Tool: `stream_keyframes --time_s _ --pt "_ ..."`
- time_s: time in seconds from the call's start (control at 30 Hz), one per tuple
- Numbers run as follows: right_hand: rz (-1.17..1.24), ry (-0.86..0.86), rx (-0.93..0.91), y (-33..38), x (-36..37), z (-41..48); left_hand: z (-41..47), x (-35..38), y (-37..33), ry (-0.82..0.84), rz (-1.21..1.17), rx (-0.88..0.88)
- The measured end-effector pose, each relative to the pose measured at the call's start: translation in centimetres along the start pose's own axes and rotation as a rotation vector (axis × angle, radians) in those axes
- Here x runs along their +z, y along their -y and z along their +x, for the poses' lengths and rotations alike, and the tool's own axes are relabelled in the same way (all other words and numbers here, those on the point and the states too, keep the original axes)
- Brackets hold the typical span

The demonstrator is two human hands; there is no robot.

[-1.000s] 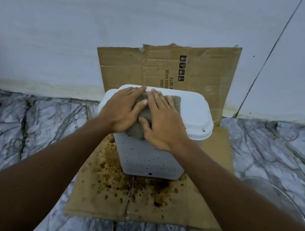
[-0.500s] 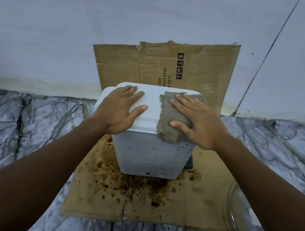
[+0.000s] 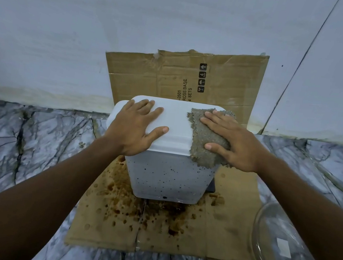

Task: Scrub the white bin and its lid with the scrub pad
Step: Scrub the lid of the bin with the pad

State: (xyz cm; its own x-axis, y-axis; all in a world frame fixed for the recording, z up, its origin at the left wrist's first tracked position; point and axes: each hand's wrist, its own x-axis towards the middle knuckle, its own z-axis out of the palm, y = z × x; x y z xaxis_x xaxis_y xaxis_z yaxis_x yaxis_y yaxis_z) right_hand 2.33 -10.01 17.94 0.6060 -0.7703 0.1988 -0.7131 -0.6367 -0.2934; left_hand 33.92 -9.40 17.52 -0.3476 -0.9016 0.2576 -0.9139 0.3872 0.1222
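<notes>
I see the white bin [image 3: 169,177] standing upright in the middle of a stained cardboard sheet [image 3: 229,231] on the marble floor [image 3: 33,144], lid [image 3: 177,126] closed on top. Left hand [image 3: 136,128] lies flat on the left half of the lid, fingers spread, palm down, thumb pointing right along the near edge; it grips nothing, just presses on the lid. Right hand [image 3: 233,140] is flat too, fingers spread, pressing the grey scrub pad [image 3: 203,138] onto the right half of the lid. The pad drapes over the lid's near right edge and hangs a little way down the bin's front wall. Bin front is peppered with small dark specks. Brown splatter covers the cardboard just near and left of the bin's base. A second piece of cardboard [image 3: 226,87] with printed text stands behind the bin, leaning on the pale wall [image 3: 91,32]. A clear glass bowl [image 3: 271,241] sits at the near right, partly on the cardboard's corner, partly cut off by my right forearm. A small dark thing pokes out at the bin's right base; I can't tell what it is.
</notes>
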Motion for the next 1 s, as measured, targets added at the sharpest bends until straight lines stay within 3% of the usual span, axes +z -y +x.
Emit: stream_keyframes --time_s 0.1,0.3,0.53,0.77,1.0 --pt "-0.008 -0.028 0.034 0.1 0.2 0.1 0.1 0.1 0.2 -0.003 0.008 -0.002" --pt "-0.310 -0.043 0.071 5.9 3.2 2.9 0.2 0.3 0.2 -0.042 0.014 0.021" --pt "-0.171 -0.023 -0.061 1.9 1.2 1.2 0.2 0.5 0.4 -0.054 0.001 0.023" --pt "0.018 -0.050 -0.039 -0.9 0.5 -0.1 0.0 0.3 0.4 -0.035 -0.013 0.002" --pt "-0.312 -0.041 0.063 4.8 2.7 2.3 0.0 0.3 0.1 -0.057 -0.003 0.004"
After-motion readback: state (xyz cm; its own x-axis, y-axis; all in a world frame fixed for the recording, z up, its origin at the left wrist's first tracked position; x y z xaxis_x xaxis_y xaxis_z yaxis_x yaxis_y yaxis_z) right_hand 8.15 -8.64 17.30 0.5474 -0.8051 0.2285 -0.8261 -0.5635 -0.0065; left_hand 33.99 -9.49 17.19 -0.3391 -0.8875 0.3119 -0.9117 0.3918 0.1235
